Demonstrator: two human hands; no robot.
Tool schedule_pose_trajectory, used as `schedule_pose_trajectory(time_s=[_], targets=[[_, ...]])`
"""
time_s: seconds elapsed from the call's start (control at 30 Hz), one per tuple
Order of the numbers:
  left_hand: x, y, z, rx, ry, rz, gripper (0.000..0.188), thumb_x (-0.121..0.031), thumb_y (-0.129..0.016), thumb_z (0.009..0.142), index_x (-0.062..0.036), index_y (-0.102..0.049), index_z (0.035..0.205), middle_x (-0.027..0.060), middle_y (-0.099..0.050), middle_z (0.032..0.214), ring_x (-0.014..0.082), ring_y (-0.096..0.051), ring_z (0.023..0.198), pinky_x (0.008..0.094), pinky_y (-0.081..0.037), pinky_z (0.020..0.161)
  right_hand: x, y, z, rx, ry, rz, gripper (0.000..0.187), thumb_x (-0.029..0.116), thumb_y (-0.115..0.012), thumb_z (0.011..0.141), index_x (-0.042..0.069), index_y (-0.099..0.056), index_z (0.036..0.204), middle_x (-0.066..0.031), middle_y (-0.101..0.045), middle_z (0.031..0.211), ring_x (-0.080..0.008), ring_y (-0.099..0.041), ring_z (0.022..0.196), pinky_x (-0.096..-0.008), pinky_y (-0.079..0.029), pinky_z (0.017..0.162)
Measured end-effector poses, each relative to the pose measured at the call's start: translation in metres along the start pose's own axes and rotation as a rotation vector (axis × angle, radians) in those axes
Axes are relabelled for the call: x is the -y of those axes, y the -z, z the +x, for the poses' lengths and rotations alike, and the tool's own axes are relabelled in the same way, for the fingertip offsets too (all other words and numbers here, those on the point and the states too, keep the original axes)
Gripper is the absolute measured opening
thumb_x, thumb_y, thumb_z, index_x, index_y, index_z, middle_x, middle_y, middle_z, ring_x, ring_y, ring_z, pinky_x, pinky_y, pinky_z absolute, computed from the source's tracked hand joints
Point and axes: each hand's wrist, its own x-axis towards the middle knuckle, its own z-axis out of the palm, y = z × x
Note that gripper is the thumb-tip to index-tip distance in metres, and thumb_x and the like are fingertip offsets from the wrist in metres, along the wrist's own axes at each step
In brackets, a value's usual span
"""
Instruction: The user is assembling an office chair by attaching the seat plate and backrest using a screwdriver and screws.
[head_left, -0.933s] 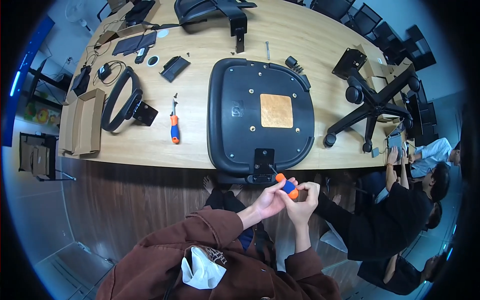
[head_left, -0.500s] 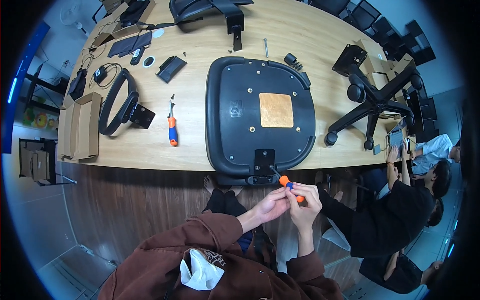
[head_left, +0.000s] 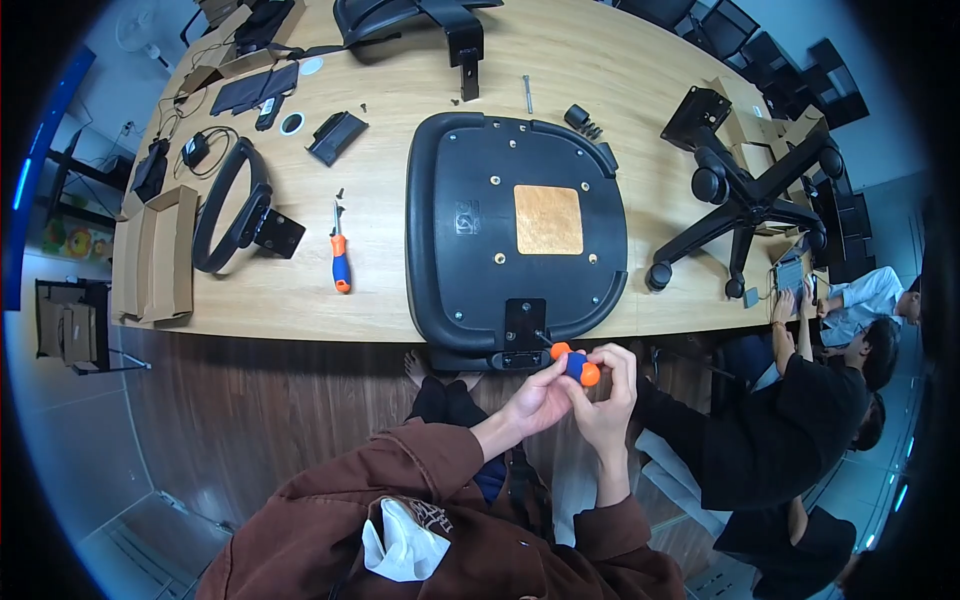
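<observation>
A black chair seat (head_left: 480, 290) lies underside up at the table's near edge, a wooden panel (head_left: 548, 220) at its middle. On its near side sits a black metal bracket (head_left: 524, 317), next to a dark part overhanging the edge. My left hand (head_left: 538, 404) and my right hand (head_left: 606, 405) both close round the handle of an orange and blue screwdriver (head_left: 575, 367). Its shaft points at the bracket's right side; whether the tip sits in a screw is too small to tell. A second screwdriver (head_left: 340, 262) lies left of the seat.
On the left are a black armrest loop (head_left: 210, 220), an open cardboard box (head_left: 160, 255) and a black cover (head_left: 337, 137). A curved chair part (head_left: 465, 50) and a long bolt (head_left: 528, 94) lie beyond the seat. Rightward stands a wheeled star base (head_left: 755, 210). Co-workers (head_left: 800, 430) sit at right.
The screwdriver's handle has swung up and left, standing more end-on to view. Both hands have moved slightly with it, my left fingers now closer round the handle. The whole view has shifted slightly.
</observation>
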Motion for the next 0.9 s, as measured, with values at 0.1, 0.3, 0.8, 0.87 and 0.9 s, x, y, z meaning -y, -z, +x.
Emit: schedule_pose_trajectory(time_s=[0.1,0.3,0.8,0.87,0.9], targets=[[0.001,0.002,0.005,0.05,-0.008,-0.01,0.036,-0.032,-0.053,0.11,-0.0056,-0.055,0.135,0.0103,-0.064,0.13,0.0191,-0.065,0.118,0.0384,-0.053,0.105,-0.004,0.004,0.002,0.034,0.009,0.122,0.044,0.0,-0.082,0.076,0.001,-0.068,0.118,-0.0157,-0.071,0.117,-0.0325,-0.07,0.109,-0.038,-0.056,0.094],[0.005,-0.028,0.007,-0.083,-0.052,0.0,0.033,-0.03,-0.054,0.11,-0.0056,-0.058,0.133,0.0068,-0.064,0.126,0.0138,-0.064,0.109,0.0326,-0.053,0.101,-0.021,0.0,-0.002,-0.009,0.049,0.051,0.035,-0.002,-0.081,0.079,-0.001,-0.069,0.111,-0.0176,-0.073,0.111,-0.0313,-0.073,0.1,-0.0387,-0.057,0.089],[0.0,-0.017,0.012,0.026,-0.097,-0.006,0.037,-0.033,-0.053,0.11,-0.0041,-0.055,0.134,0.0077,-0.061,0.131,0.0206,-0.061,0.124,0.038,-0.051,0.11,-0.005,-0.011,0.007,-0.094,0.004,-0.004,0.042,0.002,-0.089,0.073,-0.001,-0.059,0.103,-0.0135,-0.064,0.092,-0.0295,-0.067,0.085,-0.0367,-0.054,0.08],[0.0,-0.013,0.013,0.03,-0.124,0.015,0.035,-0.031,-0.054,0.11,-0.0041,-0.055,0.133,0.0074,-0.061,0.131,0.0198,-0.059,0.126,0.0364,-0.048,0.113,0.002,0.002,0.018,0.012,0.124,-0.035,0.046,-0.002,-0.081,0.077,-0.001,-0.066,0.121,-0.0164,-0.07,0.105,-0.035,-0.07,0.102,-0.0387,-0.055,0.094],[0.0,-0.011,0.015,0.027,-0.137,0.002,0.035,-0.03,-0.053,0.11,-0.0038,-0.054,0.133,0.0078,-0.061,0.13,0.0191,-0.06,0.124,0.036,-0.049,0.112,-0.003,0.003,0.018,0.017,0.125,-0.032,0.046,-0.002,-0.081,0.077,-0.001,-0.066,0.121,-0.0164,-0.07,0.105,-0.035,-0.07,0.102,-0.0387,-0.055,0.094]])
